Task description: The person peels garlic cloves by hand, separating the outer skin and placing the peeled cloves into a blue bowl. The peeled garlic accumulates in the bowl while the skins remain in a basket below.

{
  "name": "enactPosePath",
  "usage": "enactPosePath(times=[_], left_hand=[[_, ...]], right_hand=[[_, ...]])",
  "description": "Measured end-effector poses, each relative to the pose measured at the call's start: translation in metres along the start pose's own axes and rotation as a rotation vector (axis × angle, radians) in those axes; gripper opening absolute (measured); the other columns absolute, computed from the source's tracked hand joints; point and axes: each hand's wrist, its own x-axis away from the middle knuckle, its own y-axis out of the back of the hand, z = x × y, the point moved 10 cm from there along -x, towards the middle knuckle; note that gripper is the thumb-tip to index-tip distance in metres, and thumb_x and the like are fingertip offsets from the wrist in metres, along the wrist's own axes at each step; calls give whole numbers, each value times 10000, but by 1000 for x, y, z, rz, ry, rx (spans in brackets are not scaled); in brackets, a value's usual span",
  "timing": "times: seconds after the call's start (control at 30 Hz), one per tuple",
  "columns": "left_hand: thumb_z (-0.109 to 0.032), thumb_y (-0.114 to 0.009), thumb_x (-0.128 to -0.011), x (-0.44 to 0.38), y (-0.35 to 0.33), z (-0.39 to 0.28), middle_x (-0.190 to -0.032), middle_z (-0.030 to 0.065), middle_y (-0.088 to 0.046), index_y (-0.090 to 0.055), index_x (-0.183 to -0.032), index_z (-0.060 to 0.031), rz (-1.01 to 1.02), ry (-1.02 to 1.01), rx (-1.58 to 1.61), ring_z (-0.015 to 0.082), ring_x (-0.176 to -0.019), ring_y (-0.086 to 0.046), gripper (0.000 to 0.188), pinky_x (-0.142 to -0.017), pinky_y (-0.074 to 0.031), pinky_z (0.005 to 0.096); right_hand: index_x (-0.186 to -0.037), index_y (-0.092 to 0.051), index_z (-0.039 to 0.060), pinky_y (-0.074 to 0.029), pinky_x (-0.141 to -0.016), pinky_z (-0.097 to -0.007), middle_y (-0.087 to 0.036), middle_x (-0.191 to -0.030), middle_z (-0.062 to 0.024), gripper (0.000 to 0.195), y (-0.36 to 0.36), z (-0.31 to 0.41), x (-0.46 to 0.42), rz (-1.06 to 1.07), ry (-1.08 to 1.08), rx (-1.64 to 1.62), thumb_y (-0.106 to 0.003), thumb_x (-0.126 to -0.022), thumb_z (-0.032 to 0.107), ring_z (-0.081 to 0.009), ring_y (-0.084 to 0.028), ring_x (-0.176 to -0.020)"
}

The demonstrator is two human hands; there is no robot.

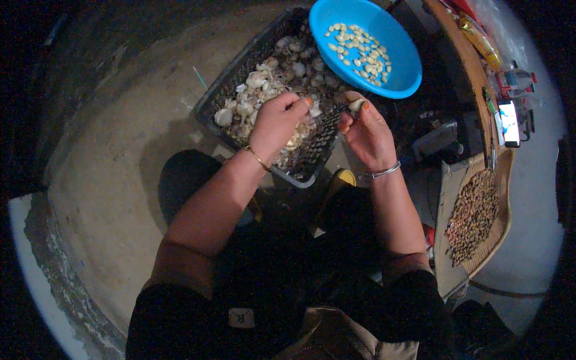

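Note:
In the head view, my right hand [370, 137] pinches a pale garlic clove [357, 105] between thumb and fingertips, near the crate's right side. My left hand [276, 128] is over the crate, its fingers curled and the thumb lying near the index finger. Whether it holds a bit of skin is hidden. Beneath both is a black plastic mesh crate [302, 182]. White garlic pieces and papery skins [256, 81] fill its left part; darker, purplish garlic bulbs [310, 67] lie at the far end. A blue plastic basin [407, 81] overlaps the crate's far right corner, with many peeled cloves [371, 58] inside.
At right, a woven tray [488, 252] carries a heap of brown nuts or beans [474, 216]. Beyond it, a lit phone [509, 123] and a plastic bottle [515, 81] stand by a wooden edge [468, 67]. A dark round shape [184, 182] is left of the crate on the concrete floor.

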Motion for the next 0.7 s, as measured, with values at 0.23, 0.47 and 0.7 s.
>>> enactPosePath(times=[0.23, 0.47, 0.7], left_hand=[[-163, -495, -820, -1, -21, 11, -721, 1, -525, -547, -842, -3, 149, 16, -69, 77, -676, -469, 170, -649, -382, 206], [-116, -505, -806, 9, -36, 2, -755, 25, -574, -550, -826, 6, 217, -38, 239, 84, -700, -514, 132, -670, -403, 213], [-92, -549, -761, 11, -27, -11, -720, 15, -579, -565, -786, -8, 100, -118, -146, 70, -661, -513, 88, -621, -416, 213]], right_hand=[[-1081, -454, -27, -448, -629, -247, -564, -915, -102, 307, -8, 1, 0, 33, 6, 190, -472, -834, 155, -137, -538, -704], [-1060, -482, -11, -452, -653, -244, -566, -905, -86, 252, -10, -3, 0, 49, 40, 476, -463, -834, 99, -121, -546, -736], [-1039, -497, 6, -461, -650, -237, -567, -846, -58, 248, -17, 14, 6, -26, 145, 803, -519, -799, 62, -112, -551, -739]])
